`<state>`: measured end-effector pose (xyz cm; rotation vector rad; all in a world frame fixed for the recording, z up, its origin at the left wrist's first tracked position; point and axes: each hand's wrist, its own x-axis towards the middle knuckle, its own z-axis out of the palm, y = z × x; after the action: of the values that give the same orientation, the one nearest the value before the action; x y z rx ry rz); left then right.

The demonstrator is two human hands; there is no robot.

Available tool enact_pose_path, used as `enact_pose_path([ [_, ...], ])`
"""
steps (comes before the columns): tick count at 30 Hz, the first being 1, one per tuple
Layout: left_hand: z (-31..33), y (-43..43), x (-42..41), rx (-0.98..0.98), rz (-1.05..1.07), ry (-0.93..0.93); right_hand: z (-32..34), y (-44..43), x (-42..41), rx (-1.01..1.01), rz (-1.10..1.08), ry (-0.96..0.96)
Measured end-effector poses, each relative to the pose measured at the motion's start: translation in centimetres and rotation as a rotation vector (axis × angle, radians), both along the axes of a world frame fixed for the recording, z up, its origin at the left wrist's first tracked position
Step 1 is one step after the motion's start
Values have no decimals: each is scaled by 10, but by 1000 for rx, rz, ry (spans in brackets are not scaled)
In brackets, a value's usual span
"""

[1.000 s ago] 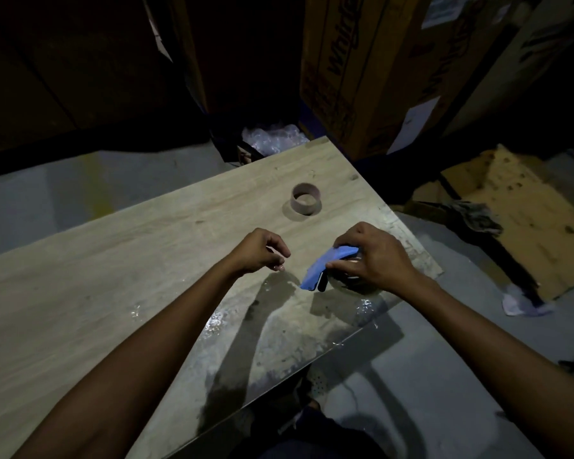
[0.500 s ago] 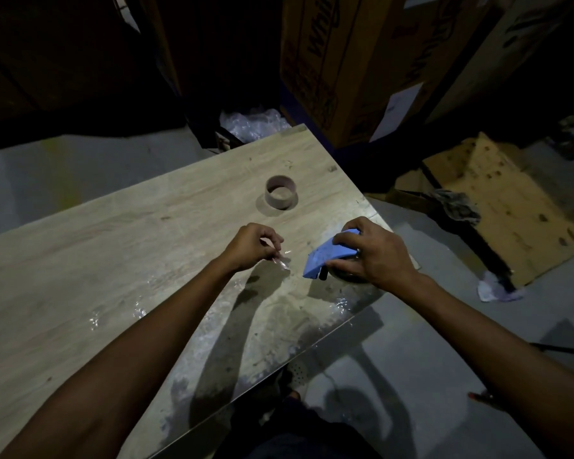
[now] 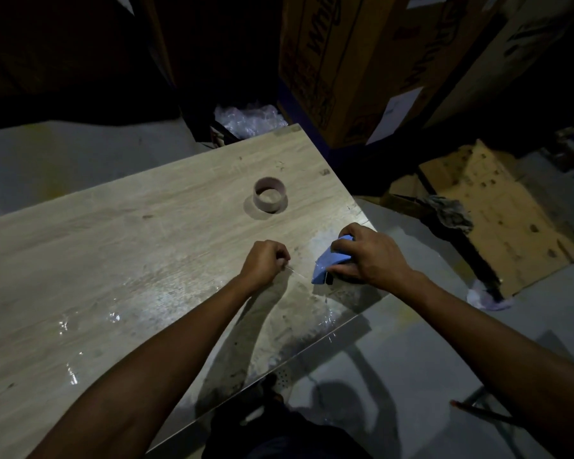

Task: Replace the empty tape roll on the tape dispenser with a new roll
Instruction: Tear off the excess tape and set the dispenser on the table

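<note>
A blue tape dispenser (image 3: 330, 260) rests on the wooden table (image 3: 113, 260) near its right edge. My right hand (image 3: 368, 256) covers its rear part and holds it down; the roll inside is hidden. My left hand (image 3: 265, 261) is closed just left of the dispenser, pinching the end of a thin clear tape strip (image 3: 300, 274) that stretches from its fingers to the dispenser's front. An empty cardboard tape core (image 3: 269, 199) stands apart on the table, farther back.
Large cardboard boxes (image 3: 345, 71) stand behind the table's far right corner, with bubble wrap (image 3: 246, 119) beside them. A flattened cardboard sheet (image 3: 497, 210) and a rag (image 3: 448, 212) lie on the floor to the right. The table's right edge runs close under my right wrist.
My left hand has pulled a short way left from the dispenser, and a clear tape strip now shows stretched between them. My right hand stays on the dispenser. The camera tilted slightly.
</note>
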<state>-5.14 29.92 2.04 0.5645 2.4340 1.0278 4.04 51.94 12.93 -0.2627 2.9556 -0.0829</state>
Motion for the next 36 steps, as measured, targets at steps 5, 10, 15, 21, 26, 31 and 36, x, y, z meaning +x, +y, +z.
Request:
enact_pose_path([
  [5,-10,11,3,-28,2,-2,-9,7,-8,20,26,-41],
  [10,-25,13,7,-89,-20,40,-12,0,-19,32,85,-70],
  [15,-35,15,16,-144,-61,87,-19,-12,-29,81,135,-100],
  [21,-49,15,24,-215,-66,172,-26,-23,-37,150,171,-152],
  [26,-50,18,33,-325,-196,423,-28,-28,-36,174,195,-147],
  [31,-56,13,49,-411,-430,496,-32,-25,-26,190,183,-152],
  [36,-58,10,61,-413,-480,362,-37,-22,-22,197,183,-137],
])
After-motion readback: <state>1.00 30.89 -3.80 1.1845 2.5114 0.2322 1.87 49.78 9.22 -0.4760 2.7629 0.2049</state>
